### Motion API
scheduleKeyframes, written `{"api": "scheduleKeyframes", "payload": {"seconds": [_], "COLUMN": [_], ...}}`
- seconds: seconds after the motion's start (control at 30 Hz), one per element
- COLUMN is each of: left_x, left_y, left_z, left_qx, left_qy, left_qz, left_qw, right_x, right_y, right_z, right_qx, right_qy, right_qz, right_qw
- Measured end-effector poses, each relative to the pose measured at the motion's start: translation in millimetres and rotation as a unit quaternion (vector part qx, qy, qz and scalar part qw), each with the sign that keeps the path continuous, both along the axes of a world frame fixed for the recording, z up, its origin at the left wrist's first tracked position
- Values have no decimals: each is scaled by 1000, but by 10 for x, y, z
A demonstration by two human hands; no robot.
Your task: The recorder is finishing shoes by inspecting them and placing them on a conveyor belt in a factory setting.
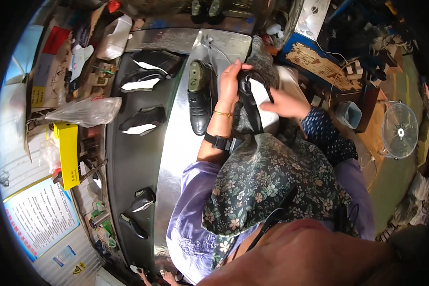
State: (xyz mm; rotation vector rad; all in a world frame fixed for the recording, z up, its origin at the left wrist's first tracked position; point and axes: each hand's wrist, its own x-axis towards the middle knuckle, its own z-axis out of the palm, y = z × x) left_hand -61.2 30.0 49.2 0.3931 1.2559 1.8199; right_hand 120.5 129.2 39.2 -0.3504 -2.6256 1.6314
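In front of my body I hold a black shoe (250, 106) with a white inner lining, tilted up on end. My left hand (230, 81) is closed on its upper rim, the fingers partly behind it. My right hand (287, 104) lies against the white side, thumb pressed on it; its other fingers are partly hidden. To the left of my left forearm, a black shoe with an olive-green last (195, 76) in it lies on the shiny metal bench (176, 138). Beyond my left hand, a thin metal tool (216, 48) rests on the bench.
A dark conveyor belt (133, 183) on the left carries several black-and-white shoes. A plastic bag (91, 110) and a yellow box (68, 155) stand beside it. Another person's hands (168, 277) show at the bottom edge. At right are a fan (399, 130) and a plastic bin (349, 115).
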Motion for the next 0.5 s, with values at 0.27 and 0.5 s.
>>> {"api": "scheduleKeyframes", "payload": {"seconds": [0.27,0.5], "left_x": [-38,-66], "left_y": [-55,-95], "left_z": [-273,-195], "left_qx": [64,11], "left_qy": [-20,-105], "left_qz": [27,67], "left_qw": [997,992], "right_x": [-1784,-2525], "right_y": [851,422], "right_z": [-398,-752], "right_qx": [143,352], "right_qy": [34,-9], "right_qz": [-99,-73], "right_qw": [984,933]}}
